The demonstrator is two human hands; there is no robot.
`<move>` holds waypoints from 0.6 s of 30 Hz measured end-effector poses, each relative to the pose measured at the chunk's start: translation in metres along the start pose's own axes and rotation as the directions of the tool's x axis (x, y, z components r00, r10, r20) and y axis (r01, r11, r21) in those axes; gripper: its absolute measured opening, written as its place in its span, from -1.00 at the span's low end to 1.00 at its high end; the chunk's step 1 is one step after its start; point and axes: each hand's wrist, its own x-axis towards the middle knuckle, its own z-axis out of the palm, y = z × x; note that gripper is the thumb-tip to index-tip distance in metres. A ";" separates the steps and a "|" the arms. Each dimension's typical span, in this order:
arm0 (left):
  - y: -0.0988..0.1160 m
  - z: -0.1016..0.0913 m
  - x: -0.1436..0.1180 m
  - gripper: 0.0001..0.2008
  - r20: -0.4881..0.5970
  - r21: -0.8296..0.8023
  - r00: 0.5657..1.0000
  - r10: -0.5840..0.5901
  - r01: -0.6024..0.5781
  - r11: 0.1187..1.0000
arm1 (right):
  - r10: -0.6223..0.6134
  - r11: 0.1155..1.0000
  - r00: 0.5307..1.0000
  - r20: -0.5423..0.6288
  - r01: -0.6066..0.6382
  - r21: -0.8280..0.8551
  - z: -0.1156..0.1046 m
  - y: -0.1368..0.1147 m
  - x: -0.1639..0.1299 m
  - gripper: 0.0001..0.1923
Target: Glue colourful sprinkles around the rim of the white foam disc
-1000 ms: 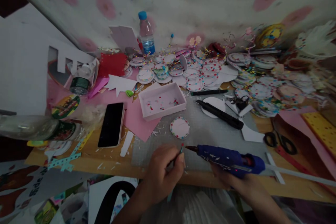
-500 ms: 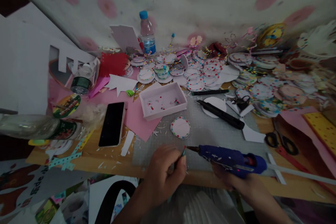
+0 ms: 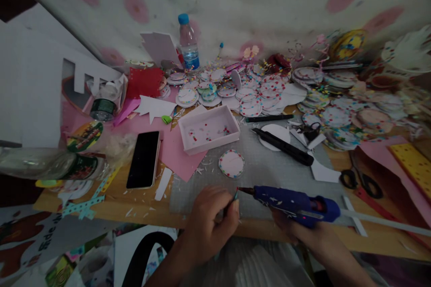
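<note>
My left hand (image 3: pixel 213 217) is closed around a pair of thin tweezers (image 3: pixel 235 196), mostly hidden by the fingers. A tiny red bead (image 3: pixel 237 189) shows at their tip. My right hand (image 3: pixel 299 231) grips a blue hot glue gun (image 3: pixel 292 204), its nozzle pointing left and meeting the bead, though I cannot tell if they touch. A white glue stick (image 3: pixel 384 220) sticks out of the gun's back. Just beyond my left hand, a white paper disc (image 3: pixel 231 164) edged with red and blue beads lies on the grey cutting mat (image 3: pixel 191 193).
Behind the disc is a white box (image 3: pixel 210 129) with a few beads inside. A black utility knife (image 3: pixel 284 145) rests on a plain disc. Scissors (image 3: pixel 362 178) lie right, a phone (image 3: pixel 144 159) left. Decorated discs (image 3: pixel 251 94) are piled at the back beside a water bottle (image 3: pixel 189 45).
The glue gun has shifted very slightly left. Both hands otherwise keep the same pose, with the nozzle still at the bead.
</note>
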 end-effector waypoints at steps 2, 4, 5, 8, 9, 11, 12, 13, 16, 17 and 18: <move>0.000 0.000 0.000 -0.72 0.003 0.002 1.000 -0.004 0.004 1.000 | -0.015 1.000 1.000 0.001 0.015 0.007 0.000 0.001 0.000 -0.67; -0.001 -0.001 0.001 -0.72 0.004 0.006 1.000 -0.010 0.010 1.000 | -0.033 0.999 0.999 -0.013 0.033 0.020 0.000 0.003 0.000 -0.67; -0.001 -0.001 0.001 -0.72 0.004 0.008 1.000 -0.014 0.014 1.000 | -0.036 0.999 0.999 -0.020 0.036 0.025 0.001 0.004 0.000 -0.67; 0.000 0.000 0.002 -0.71 0.006 0.013 1.000 -0.018 0.018 1.000 | -0.032 0.999 0.999 -0.020 0.032 0.026 0.001 0.007 0.000 -0.65; 0.000 0.000 0.002 -0.71 0.007 0.013 1.000 -0.017 0.017 1.000 | -0.032 0.999 0.999 -0.020 0.032 0.023 0.001 0.007 0.000 -0.65; 0.000 0.000 0.002 -0.71 0.009 0.011 1.000 -0.016 0.016 1.000 | -0.041 0.999 0.999 -0.026 0.042 0.020 0.001 0.008 0.001 -0.65; 0.000 0.000 0.002 -0.71 0.011 0.009 1.000 -0.014 0.014 1.000 | -0.043 0.999 0.999 -0.029 0.044 0.017 0.000 0.008 0.001 -0.66; 0.000 0.000 0.002 -0.71 0.010 0.008 1.000 -0.013 0.013 1.000 | -0.042 0.999 0.999 -0.031 0.042 0.014 0.000 0.008 0.001 -0.66; 0.000 -0.001 0.003 -0.72 0.003 0.009 1.000 -0.008 0.008 1.000 | -0.028 1.000 0.999 -0.023 0.028 0.008 -0.001 0.006 0.002 -0.65; 0.000 -0.001 0.003 -0.72 0.001 0.009 1.000 -0.009 0.009 1.000 | -0.029 1.000 0.999 -0.014 0.029 0.012 -0.002 0.005 0.002 -0.64; 0.000 0.000 0.003 -0.72 -0.001 0.007 1.000 -0.010 0.010 1.000 | -0.035 0.999 0.999 -0.002 0.035 0.018 -0.002 0.005 0.002 -0.63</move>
